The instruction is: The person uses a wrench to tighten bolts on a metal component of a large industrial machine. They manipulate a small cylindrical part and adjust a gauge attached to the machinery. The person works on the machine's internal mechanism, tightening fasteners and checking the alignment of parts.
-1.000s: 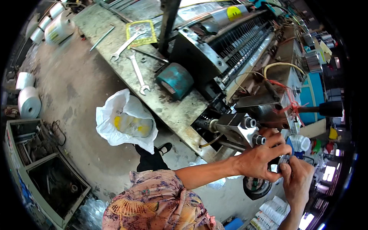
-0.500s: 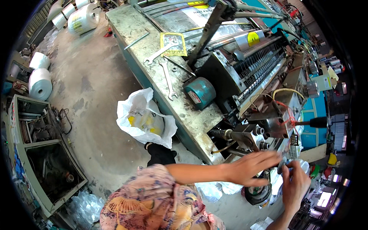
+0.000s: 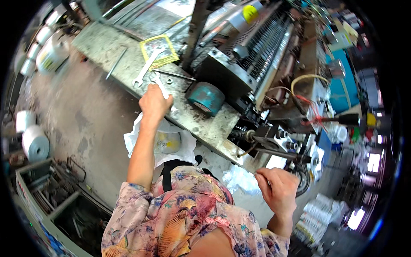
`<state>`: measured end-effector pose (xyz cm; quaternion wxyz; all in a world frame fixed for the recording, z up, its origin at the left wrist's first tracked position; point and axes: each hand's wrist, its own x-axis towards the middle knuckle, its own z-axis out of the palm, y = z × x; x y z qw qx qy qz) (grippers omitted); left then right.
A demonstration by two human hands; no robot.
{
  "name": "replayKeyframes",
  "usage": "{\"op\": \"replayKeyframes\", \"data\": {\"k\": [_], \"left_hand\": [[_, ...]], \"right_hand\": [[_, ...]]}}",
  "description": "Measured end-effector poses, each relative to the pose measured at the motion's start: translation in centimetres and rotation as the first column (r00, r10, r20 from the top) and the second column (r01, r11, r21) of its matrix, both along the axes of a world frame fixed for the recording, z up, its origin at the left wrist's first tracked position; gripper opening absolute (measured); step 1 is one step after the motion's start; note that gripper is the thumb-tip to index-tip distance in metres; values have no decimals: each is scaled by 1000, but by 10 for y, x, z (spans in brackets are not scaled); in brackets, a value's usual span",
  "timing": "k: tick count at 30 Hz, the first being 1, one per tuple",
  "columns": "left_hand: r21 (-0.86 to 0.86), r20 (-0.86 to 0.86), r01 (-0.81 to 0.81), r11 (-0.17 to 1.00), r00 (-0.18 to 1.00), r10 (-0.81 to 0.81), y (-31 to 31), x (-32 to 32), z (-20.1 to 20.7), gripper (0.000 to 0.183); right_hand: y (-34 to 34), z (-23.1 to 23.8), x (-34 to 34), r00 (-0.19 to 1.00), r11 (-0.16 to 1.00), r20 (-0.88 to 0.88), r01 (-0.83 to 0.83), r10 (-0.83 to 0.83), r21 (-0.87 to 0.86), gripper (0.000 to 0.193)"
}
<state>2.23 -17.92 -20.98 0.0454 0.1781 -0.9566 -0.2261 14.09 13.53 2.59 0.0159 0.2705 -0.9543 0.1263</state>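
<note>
My left hand is closed round the lower part of a steel open-end wrench on the worn metal bench top. Beside it lies a second wrench, its upper end over a yellow-edged packet. A small nut and a thin dark rod sit close by. My right hand is held near the end of the machine's shaft, apart from it. Its fingers are curled together, and what they hold, if anything, is hidden.
A teal cylinder stands on the bench beside the machine's rollers. An L-shaped hex key lies near the bench edge. Below is an open white sack. White film rolls and a metal cabinet stand on the left.
My left hand has left the shaft end at the right and taken hold of a wrench on the bench. My right hand has drawn back left and curled. The view has shifted.
</note>
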Motion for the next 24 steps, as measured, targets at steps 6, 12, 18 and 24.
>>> {"op": "replayKeyframes", "data": {"k": [6, 12, 18, 24], "left_hand": [[-34, -179, 91, 995, 979, -96, -2, 23, 0, 25], [455, -191, 116, 883, 981, -31, -24, 65, -11, 32], [572, -474, 527, 629, 838, -271, 19, 109, 50, 36], [934, -129, 291, 207, 816, -564, 142, 42, 54, 17]], "right_hand": [[1, 3, 3, 996, 997, -33, 81, -80, 15, 15], [13, 11, -1, 993, 990, 3, 117, -118, 73, 14], [36, 38, 2, 981, 979, -54, 188, -184, 73, 11], [57, 67, -4, 954, 958, -150, 273, -258, 89, 6]]}}
